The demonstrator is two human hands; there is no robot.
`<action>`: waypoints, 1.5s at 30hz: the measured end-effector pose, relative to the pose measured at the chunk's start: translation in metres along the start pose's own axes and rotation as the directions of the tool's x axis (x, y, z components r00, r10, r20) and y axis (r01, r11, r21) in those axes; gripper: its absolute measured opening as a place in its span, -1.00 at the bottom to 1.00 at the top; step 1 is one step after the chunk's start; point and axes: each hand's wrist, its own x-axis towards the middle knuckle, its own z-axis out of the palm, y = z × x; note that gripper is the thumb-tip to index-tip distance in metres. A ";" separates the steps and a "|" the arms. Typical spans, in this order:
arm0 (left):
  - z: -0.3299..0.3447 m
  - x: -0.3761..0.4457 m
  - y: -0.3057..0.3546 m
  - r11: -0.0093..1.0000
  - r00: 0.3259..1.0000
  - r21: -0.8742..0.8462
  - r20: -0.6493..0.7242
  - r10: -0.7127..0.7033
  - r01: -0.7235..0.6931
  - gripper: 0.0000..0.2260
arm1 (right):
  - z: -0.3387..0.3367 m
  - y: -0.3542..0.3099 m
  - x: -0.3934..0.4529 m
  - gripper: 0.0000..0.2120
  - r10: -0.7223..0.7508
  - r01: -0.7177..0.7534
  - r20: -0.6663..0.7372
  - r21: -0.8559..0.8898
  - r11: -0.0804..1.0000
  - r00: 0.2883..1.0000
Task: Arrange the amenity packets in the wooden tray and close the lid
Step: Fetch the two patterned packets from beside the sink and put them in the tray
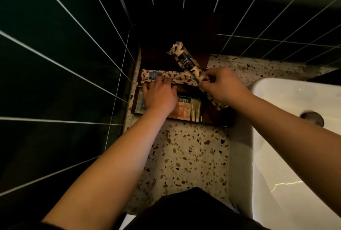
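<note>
A dark wooden tray (210, 117) sits on the terrazzo counter in the corner, its lid (166, 52) standing open against the wall. Small packets (186, 108) lie in its front compartment. My left hand (159, 96) presses on a long patterned packet (181, 77) lying crosswise over the tray. My right hand (224, 83) grips a second long patterned toothbrush packet (185, 59), which slants from upper left to lower right across the first one.
A white sink (295, 137) with its drain (312, 119) lies close on the right. Dark tiled walls (64, 54) close in the left and back. The terrazzo counter (188, 156) stretches toward me in front of the tray.
</note>
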 end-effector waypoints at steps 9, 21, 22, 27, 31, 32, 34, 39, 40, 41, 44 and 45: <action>0.000 0.005 -0.013 0.998 0.998 -0.043 0.047 0.043 -0.041 -0.56 | 0.002 -0.001 -0.001 -0.73 0.031 -0.031 0.013 0.003 1.000 0.999; -0.002 -0.038 -0.037 0.884 0.941 -0.438 -0.199 -0.274 0.165 -0.42 | 0.008 -0.010 0.022 -0.67 -0.028 0.059 0.114 -0.283 0.957 0.993; 0.001 -0.041 -0.040 0.854 0.942 -0.479 -0.144 -0.303 0.202 -0.38 | 0.011 -0.012 0.028 -0.66 -0.052 0.090 0.122 -0.331 0.939 0.991; 0.012 -0.044 -0.049 0.793 0.942 -0.564 -0.071 -0.327 0.233 -0.35 | 0.028 -0.029 0.051 -0.58 -0.171 0.232 0.168 -0.478 0.848 0.971; 0.012 -0.041 -0.049 0.792 0.936 -0.553 -0.055 -0.346 0.260 -0.35 | 0.046 -0.042 0.063 -0.66 -0.232 0.294 0.182 -0.627 0.722 0.956; 0.012 -0.042 -0.049 0.794 0.937 -0.550 -0.057 -0.344 0.258 -0.35 | 0.050 -0.044 0.065 -0.68 -0.229 0.294 0.186 -0.656 0.696 0.956; 0.013 -0.042 -0.048 0.800 0.939 -0.543 -0.062 -0.339 0.253 -0.34 | 0.057 -0.046 0.069 -0.71 -0.204 0.286 0.200 -0.681 0.674 0.958; 0.012 -0.043 -0.045 0.808 0.937 -0.537 -0.088 -0.337 0.241 -0.33 | 0.071 -0.052 0.074 -0.76 -0.214 0.310 0.224 -0.695 0.649 0.951; 0.012 -0.043 -0.044 0.809 0.937 -0.537 -0.094 -0.337 0.237 -0.33 | 0.075 -0.052 0.074 -0.76 -0.207 0.309 0.230 -0.691 0.653 0.951; 0.013 -0.043 -0.044 0.811 0.936 -0.535 -0.098 -0.338 0.236 -0.33 | 0.079 -0.052 0.073 -0.75 -0.192 0.300 0.232 -0.676 0.673 0.953; 0.013 -0.044 -0.043 0.818 0.936 -0.524 -0.103 -0.337 0.237 -0.33 | 0.089 -0.050 0.073 -0.74 -0.149 0.244 0.204 -0.606 0.757 0.968; 0.013 -0.044 -0.043 0.819 0.936 -0.522 -0.103 -0.337 0.238 -0.33 | 0.091 -0.049 0.073 -0.74 -0.142 0.230 0.191 -0.592 0.772 0.971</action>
